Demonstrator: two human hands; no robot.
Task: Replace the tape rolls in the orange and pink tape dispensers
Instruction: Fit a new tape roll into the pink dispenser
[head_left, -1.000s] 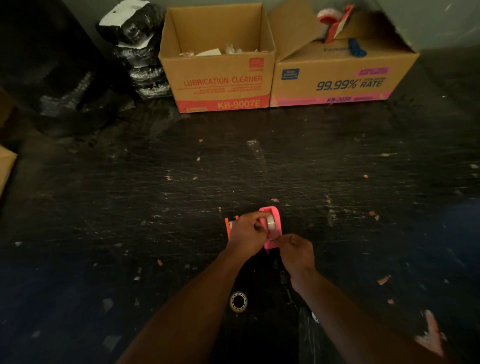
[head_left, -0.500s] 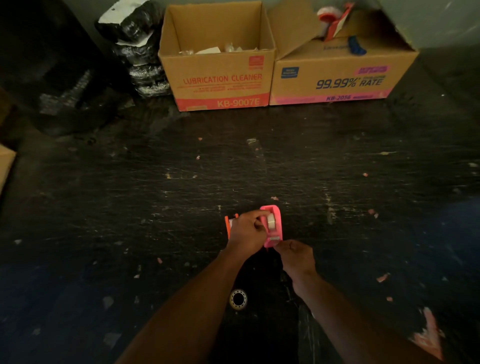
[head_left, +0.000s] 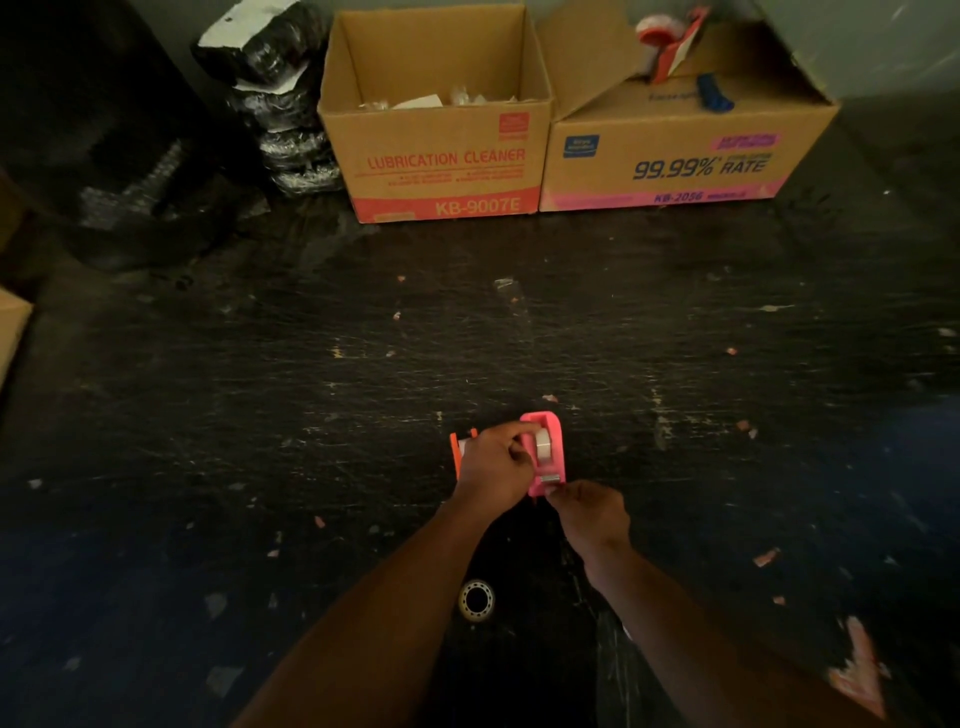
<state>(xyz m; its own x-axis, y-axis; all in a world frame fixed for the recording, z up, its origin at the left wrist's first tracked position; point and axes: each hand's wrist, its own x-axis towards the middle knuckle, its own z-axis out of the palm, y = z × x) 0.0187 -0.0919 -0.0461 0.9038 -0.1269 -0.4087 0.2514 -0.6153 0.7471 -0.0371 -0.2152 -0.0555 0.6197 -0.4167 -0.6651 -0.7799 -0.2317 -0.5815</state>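
A pink tape dispenser (head_left: 551, 435) stands on the dark scratched table (head_left: 311, 395) with a pale tape roll (head_left: 543, 446) seated in it. My left hand (head_left: 496, 462) grips the dispenser's left side, thumb and finger at the roll. My right hand (head_left: 587, 512) pinches at the dispenser's front cutter end, where the tape end is too small to make out. The orange dispenser (head_left: 457, 453) stands just left of the pink one, mostly hidden behind my left hand. A loose, nearly bare tape core (head_left: 476, 599) lies between my forearms.
Two open cardboard boxes (head_left: 441, 156) (head_left: 675, 161) stand at the table's far edge, the right one holding a red-and-white packing-tape dispenser (head_left: 667, 36). Black wrapped bundles (head_left: 280, 98) are stacked at the far left. Small paper scraps dot the tabletop.
My right hand has drawn slightly back toward me from the pink dispenser's front end. My left hand and both dispensers have stayed in place.
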